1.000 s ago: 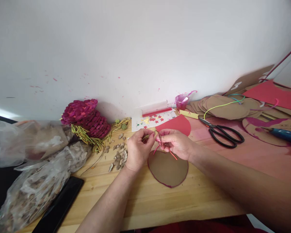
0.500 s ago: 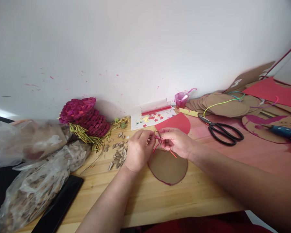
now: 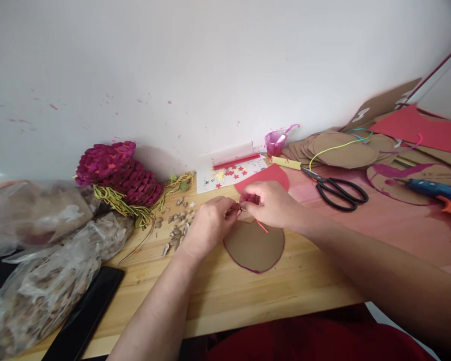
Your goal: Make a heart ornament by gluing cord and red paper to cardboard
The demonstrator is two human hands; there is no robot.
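Note:
Both hands meet over the top edge of a rounded brown cardboard piece (image 3: 254, 250) with a purple-painted rim. My left hand (image 3: 212, 224) is closed, thumb and index pinching a thin cord. From the left, my right hand (image 3: 269, 204) faces it, its fingertips pinched on the same cord. An orange-red cord end (image 3: 262, 226) hangs below the right fingers over the cardboard. A thin dark strand shows between the fingertips; whether it is part of the cord I cannot tell. Behind the right hand lies a red paper piece (image 3: 272, 174).
Black-handled scissors (image 3: 334, 193), a blue hot glue gun (image 3: 434, 189) and stacked cardboard discs (image 3: 346, 150) are at right. Left are nutshell pieces (image 3: 176, 234), a magenta scaled object (image 3: 135, 180) and plastic bags (image 3: 60, 281). Star cutouts (image 3: 229, 173) and a paint-stained cup (image 3: 275, 144) stand behind.
The fingertips have drawn closer together, and my right hand has turned so its back shows more. The whole view has shifted slightly, with the table things appearing higher and further left.

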